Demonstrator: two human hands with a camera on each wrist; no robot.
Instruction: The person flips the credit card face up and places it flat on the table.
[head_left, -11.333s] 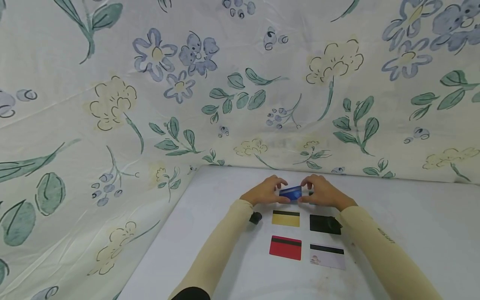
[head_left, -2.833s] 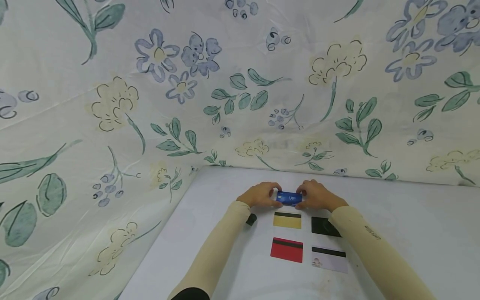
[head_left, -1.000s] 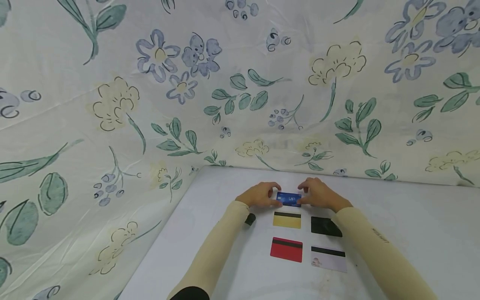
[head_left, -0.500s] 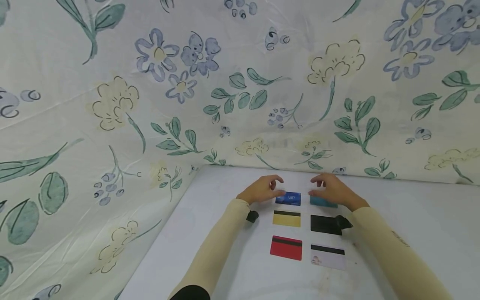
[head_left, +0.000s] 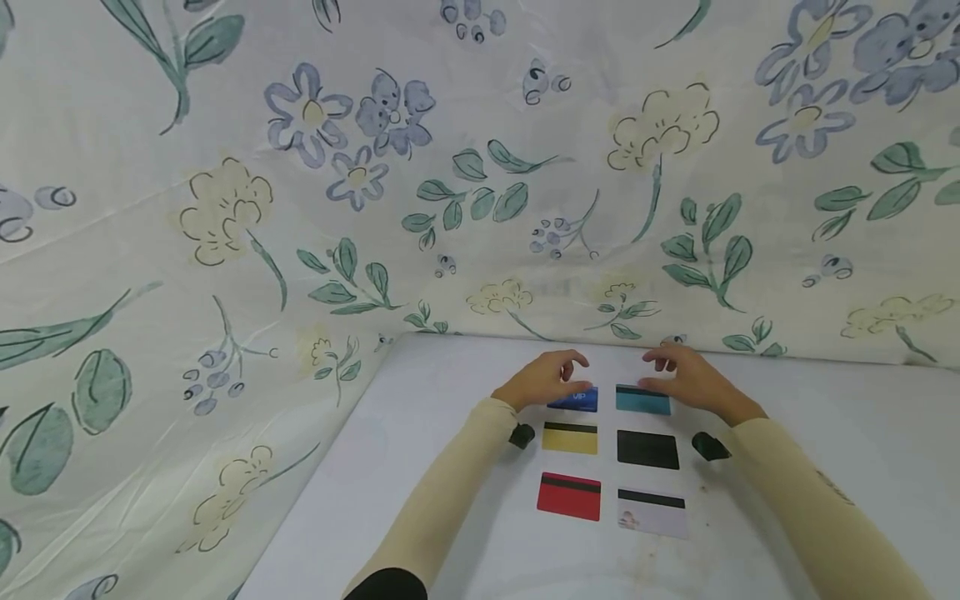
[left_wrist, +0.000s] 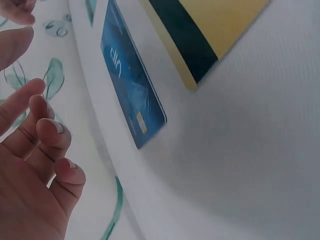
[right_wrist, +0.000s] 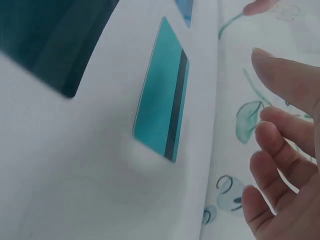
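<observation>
A blue card marked VIP lies face up on the white table at the far left of a grid of cards. My left hand hovers over it with fingers loosely bent, partly covering it in the head view. The left wrist view shows the blue card apart from the fingers. To its right lies a teal card with its dark stripe up. My right hand is raised by its right end, holding nothing; in the right wrist view its fingers are relaxed, away from the teal card.
Nearer me lie a yellow card, a black card, a red card and a pale lilac card. Small black pieces show beneath both wrists. Floral fabric hangs behind the table.
The blue card, held stripe side showing 11.3 s ago, was turned VIP side up and laid down. Both hands have let go; the right has moved right, uncovering the teal card.
</observation>
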